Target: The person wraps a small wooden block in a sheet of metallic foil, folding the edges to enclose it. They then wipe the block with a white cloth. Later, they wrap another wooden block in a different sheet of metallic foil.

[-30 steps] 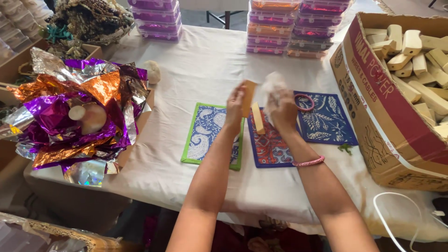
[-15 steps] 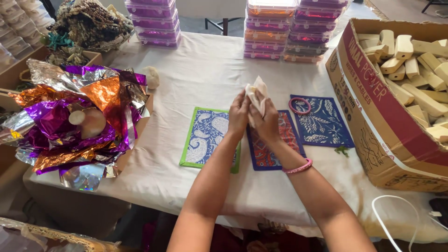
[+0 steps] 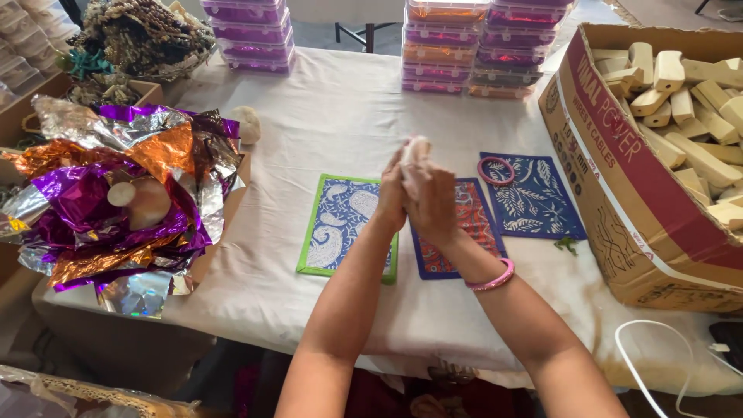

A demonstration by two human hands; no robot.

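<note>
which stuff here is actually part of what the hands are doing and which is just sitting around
In hand:
- left hand and right hand, pressed together around a small pale object, too covered to identify

Lying about:
- three patterned mats
- pink ring
- cardboard box of wooden blocks
- crumpled foil sheets
- stacked plastic containers

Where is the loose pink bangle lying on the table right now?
In the head view the pink bangle lies right of centre, on the top-left corner of the blue patterned mat, just right of the raised hands.
</note>
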